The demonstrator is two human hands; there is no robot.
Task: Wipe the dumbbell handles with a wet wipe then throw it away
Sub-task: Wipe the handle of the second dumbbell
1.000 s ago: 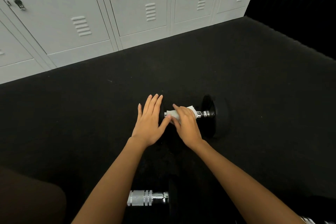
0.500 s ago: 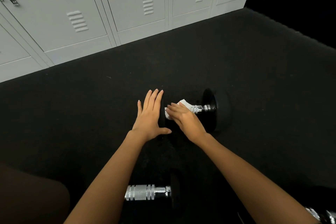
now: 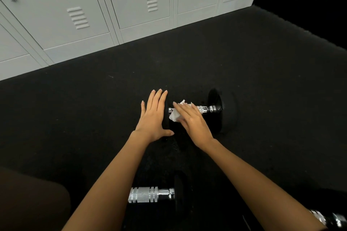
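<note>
At frame centre the far dumbbell [image 3: 206,110] lies on the floor [image 3: 262,80], handle running left-right, the flat left hand [image 3: 153,118] bracing its left weight while the right hand [image 3: 191,120], fingers straight, presses the wet wipe [image 3: 175,116] onto the handle's left end.

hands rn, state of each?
Left hand: open, flat on the dumbbell head.
Right hand: open, pressing the wipe on the handle.
</note>
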